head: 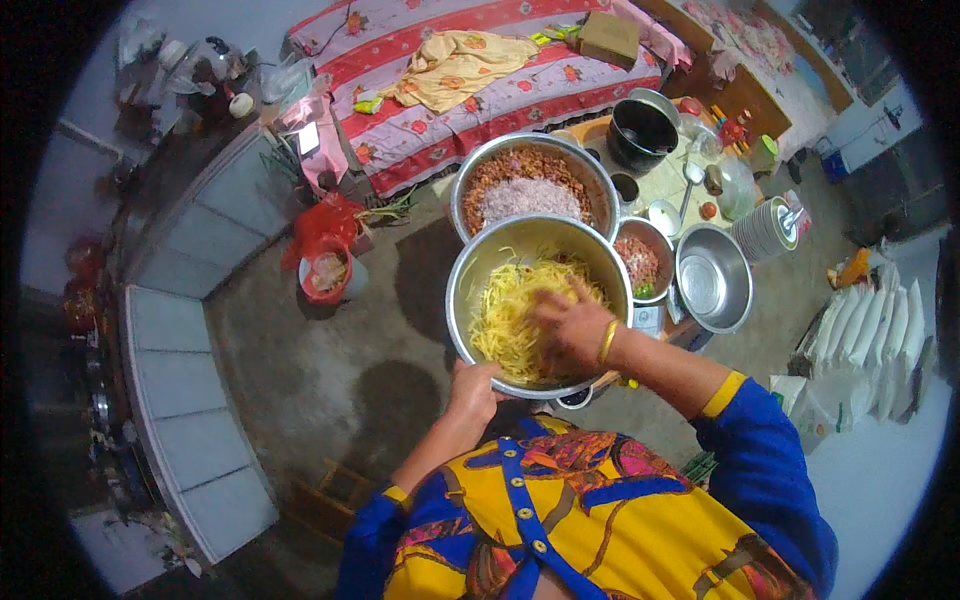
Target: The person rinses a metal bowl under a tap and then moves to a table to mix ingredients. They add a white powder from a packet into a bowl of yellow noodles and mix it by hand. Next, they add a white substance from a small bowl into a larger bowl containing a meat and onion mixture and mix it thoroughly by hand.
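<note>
A wide metal basin (pixel 459 300) of yellow shredded food (pixel 495 315), perhaps potato, is tilted towards me. My left hand (pixel 474 386) grips its near-left rim, thumb on the edge and fingers hidden beneath. Inside the basin, my right hand (pixel 574 326) rests in the shreds, slightly blurred, with its visible fingers spread. Some fingertips are lost among the shreds. Just beyond, partly covered by this basin, is a second metal basin (pixel 459 187) with reddish-brown crumbly food (pixel 517 169) and a pale chopped heap (pixel 532 199).
On the table (pixel 694 202) at right stand a smaller bowl of minced food (pixel 637 259), an empty-looking metal basin (pixel 709 274), a black pot (pixel 641 139), a ladle (pixel 688 187) and stacked bowls (pixel 761 232). A lined bucket (pixel 330 274) stands on the floor at left. Behind is a cloth-covered bed (pixel 480 97).
</note>
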The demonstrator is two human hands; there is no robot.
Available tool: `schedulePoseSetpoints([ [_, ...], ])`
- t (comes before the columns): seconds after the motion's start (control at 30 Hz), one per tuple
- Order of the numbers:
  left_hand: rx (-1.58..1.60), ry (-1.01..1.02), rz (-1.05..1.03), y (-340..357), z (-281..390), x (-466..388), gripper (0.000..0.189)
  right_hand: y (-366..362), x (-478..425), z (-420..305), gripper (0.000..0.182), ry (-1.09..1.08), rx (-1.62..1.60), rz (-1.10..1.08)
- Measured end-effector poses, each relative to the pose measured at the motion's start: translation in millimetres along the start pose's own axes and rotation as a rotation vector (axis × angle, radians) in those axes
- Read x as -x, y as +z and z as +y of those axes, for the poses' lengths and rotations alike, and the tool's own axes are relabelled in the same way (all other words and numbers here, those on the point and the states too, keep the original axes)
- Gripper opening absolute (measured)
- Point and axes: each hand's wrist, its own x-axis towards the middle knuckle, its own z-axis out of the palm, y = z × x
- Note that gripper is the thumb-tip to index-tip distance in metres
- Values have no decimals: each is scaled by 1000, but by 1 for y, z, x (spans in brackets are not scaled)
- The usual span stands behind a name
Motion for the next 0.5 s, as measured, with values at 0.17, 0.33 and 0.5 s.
schedulePoseSetpoints([
  [0.17,-35,21,-47,0,-11,-7,55,0,-41,53,36,714,-591,231],
  [0.33,-111,68,118,-1,-7,-7,46,-10,-89,-27,16,296,-660,186],
  [0.5,14,77,-16,-3,0,-4,52,-14,5,4,35,-110,-129,159],
])
